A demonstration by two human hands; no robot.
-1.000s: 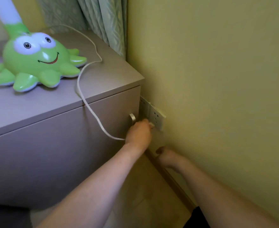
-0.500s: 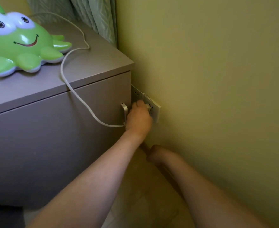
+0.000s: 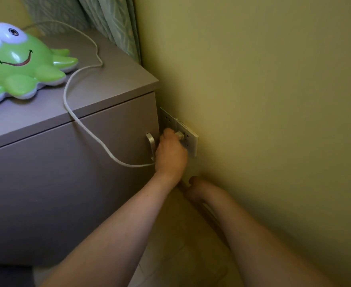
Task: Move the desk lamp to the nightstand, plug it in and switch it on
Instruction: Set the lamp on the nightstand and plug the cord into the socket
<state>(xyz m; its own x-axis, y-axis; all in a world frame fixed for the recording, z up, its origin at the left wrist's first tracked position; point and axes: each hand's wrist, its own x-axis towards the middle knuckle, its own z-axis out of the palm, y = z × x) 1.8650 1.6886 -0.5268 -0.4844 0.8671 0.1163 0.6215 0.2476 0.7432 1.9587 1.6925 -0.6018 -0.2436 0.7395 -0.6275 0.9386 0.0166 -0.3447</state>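
While the left hand (image 3: 170, 153) closes around the white plug (image 3: 179, 135) and holds it against the wall socket (image 3: 188, 139) at mid-frame, the right hand (image 3: 197, 188) rests lower down by the skirting, near the floor; whether its fingers are spread or curled I cannot tell, but it carries nothing I can see. The two hands are apart, the right just below the left.

By my reckoning the plugging-in step is in hand. Whether the pins are fully home is hidden behind the fingers. The next move would call for a firm, square push, then a reach to the lamp's switch, which I can't make out from here.

The white cord (image 3: 81, 121) runs from the left hand in a slack loop up over the front edge of the nightstand (image 3: 108, 88) to the desk lamp (image 3: 19, 63), a glossy green octopus-shaped base sitting on the top at upper left of the frame. So the lamp is already placed. A metal drawer handle (image 3: 150, 142) sits just beside the left hand. The wall (image 3: 263, 100) is yellow-green, and a patterned curtain (image 3: 112, 21) hangs at the top centre.
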